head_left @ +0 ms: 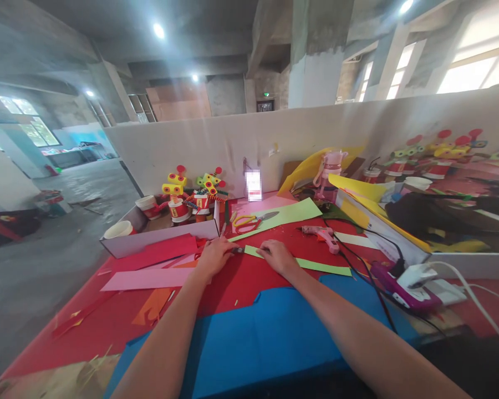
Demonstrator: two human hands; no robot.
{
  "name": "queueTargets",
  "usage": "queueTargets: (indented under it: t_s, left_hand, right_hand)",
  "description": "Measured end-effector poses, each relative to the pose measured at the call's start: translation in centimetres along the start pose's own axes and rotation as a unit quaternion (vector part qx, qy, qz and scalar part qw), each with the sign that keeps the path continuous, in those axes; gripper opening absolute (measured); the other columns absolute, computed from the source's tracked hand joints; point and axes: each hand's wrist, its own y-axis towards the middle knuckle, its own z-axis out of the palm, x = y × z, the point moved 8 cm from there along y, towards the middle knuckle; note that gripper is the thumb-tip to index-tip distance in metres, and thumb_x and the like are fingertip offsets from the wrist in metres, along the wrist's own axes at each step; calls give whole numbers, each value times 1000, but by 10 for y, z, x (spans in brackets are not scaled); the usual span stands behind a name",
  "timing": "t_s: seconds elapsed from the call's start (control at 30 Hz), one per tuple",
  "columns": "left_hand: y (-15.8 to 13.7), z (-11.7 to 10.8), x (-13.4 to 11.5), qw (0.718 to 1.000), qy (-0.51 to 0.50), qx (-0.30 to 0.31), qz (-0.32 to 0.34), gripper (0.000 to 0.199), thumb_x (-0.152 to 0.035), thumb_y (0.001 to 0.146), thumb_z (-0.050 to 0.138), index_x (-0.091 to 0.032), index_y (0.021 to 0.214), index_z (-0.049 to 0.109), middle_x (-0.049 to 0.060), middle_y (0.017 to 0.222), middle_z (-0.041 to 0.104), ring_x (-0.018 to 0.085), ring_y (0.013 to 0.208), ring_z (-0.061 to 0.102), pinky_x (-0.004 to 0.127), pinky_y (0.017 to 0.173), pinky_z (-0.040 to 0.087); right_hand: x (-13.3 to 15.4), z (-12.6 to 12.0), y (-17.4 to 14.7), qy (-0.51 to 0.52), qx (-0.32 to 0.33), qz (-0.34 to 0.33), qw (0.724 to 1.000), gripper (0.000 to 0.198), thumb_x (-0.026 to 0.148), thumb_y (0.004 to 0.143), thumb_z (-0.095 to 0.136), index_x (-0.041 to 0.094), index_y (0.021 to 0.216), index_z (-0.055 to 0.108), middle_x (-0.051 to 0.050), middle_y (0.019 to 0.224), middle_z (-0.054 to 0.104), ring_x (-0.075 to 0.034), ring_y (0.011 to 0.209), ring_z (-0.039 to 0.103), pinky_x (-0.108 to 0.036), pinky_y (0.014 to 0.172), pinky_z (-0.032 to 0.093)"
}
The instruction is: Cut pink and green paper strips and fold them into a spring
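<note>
My left hand (214,256) is closed near the middle of the red-covered table. A small dark-tipped tool (237,250) pokes out past its fingertips, and a bit of red handle shows behind the hand; its exact kind is hidden. Just to the right, my right hand (278,256) pinches a narrow light-green paper strip (325,267) close to its left end. The strip's left end lies close to the dark tip. Beyond both hands, yellow-and-red-handled scissors (246,223) rest on a wider green paper sheet (295,215).
Pink paper (145,279) lies left, blue sheet (266,332) in front. A pink glue gun (322,235) and purple power strip (403,285) with cables stand right. Paper-cup figures (178,202) occupy a shallow box at left; a yellow-edged box (374,216) sits right.
</note>
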Motion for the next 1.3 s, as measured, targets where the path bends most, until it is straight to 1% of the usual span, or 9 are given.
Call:
queueTargets:
  t_s: [0.07, 0.1, 0.2, 0.27, 0.4, 0.6, 0.73, 1.1, 1.3]
  left_hand:
    - [0, 2, 0, 1000, -5, 10, 17, 33, -18, 85, 58, -32, 113, 69, 5, 112, 66, 24, 115, 55, 38, 99, 39]
    - [-1, 3, 0, 1000, -6, 12, 22, 33, -18, 85, 58, -31, 113, 69, 5, 111, 66, 24, 114, 55, 38, 98, 39]
    - [-1, 2, -2, 999, -10, 12, 38, 33, -17, 85, 57, -31, 113, 69, 6, 108, 66, 23, 110, 56, 37, 97, 41]
    - [-2, 2, -3, 999, -18, 14, 47, 33, -16, 85, 57, -31, 112, 70, 6, 108, 65, 23, 110, 56, 37, 97, 41]
    - [-5, 1, -2, 998, -40, 17, 52, 35, -14, 84, 58, -27, 115, 67, 8, 114, 64, 23, 113, 55, 38, 99, 41]
    - [-8, -1, -1, 997, -46, 36, 50, 30, -12, 84, 55, -23, 108, 70, 9, 109, 65, 23, 108, 57, 36, 95, 43]
    - [-7, -3, -1, 997, -50, 38, 41, 32, -11, 83, 54, -23, 109, 70, 9, 109, 65, 23, 111, 55, 37, 97, 42]
    - [-7, -5, -7, 997, -19, 39, 64, 32, -10, 83, 54, -24, 107, 70, 8, 106, 64, 23, 109, 54, 37, 97, 41]
    - [-9, -4, -11, 996, -19, 54, 72, 34, -8, 83, 53, -22, 110, 70, 8, 106, 64, 23, 103, 55, 36, 90, 43]
  right_hand:
    - [-1, -1, -1, -17, -1, 9, 1000, 23, 33, 93, 53, 20, 104, 68, -8, 101, 69, -21, 95, 62, -31, 82, 44]
    - [2, -2, -1, -25, -6, -2, 1000, 27, 30, 93, 54, 21, 116, 64, -9, 111, 67, -22, 104, 60, -33, 88, 43]
    - [20, 4, -4, -34, 15, -92, 995, 42, 24, 94, 48, 29, 136, 52, -6, 139, 55, -22, 127, 48, -38, 105, 36]
    - [28, 15, -6, -27, 65, -129, 989, 41, 29, 98, 41, 32, 137, 52, -2, 145, 50, -22, 134, 42, -42, 113, 29]
    - [29, 26, -7, -21, 120, -105, 987, 50, 46, 101, 24, 31, 144, 42, 1, 151, 42, -26, 143, 29, -51, 117, 18]
    - [27, 25, -17, -57, 155, -89, 982, 72, 66, 93, 24, 24, 152, 26, -4, 158, 26, -30, 148, 15, -54, 119, 7]
    - [24, 25, -21, -64, 161, -83, 981, 82, 73, 89, 23, 22, 153, 21, -7, 159, 22, -30, 148, 15, -54, 118, 7]
    - [27, 24, -20, -76, 158, -75, 982, 86, 74, 88, 20, 18, 153, 22, -7, 159, 22, -30, 148, 16, -53, 119, 7]
    - [24, 24, -21, -75, 158, -75, 982, 87, 75, 88, 18, 17, 153, 22, -7, 159, 21, -30, 148, 16, -53, 119, 7]
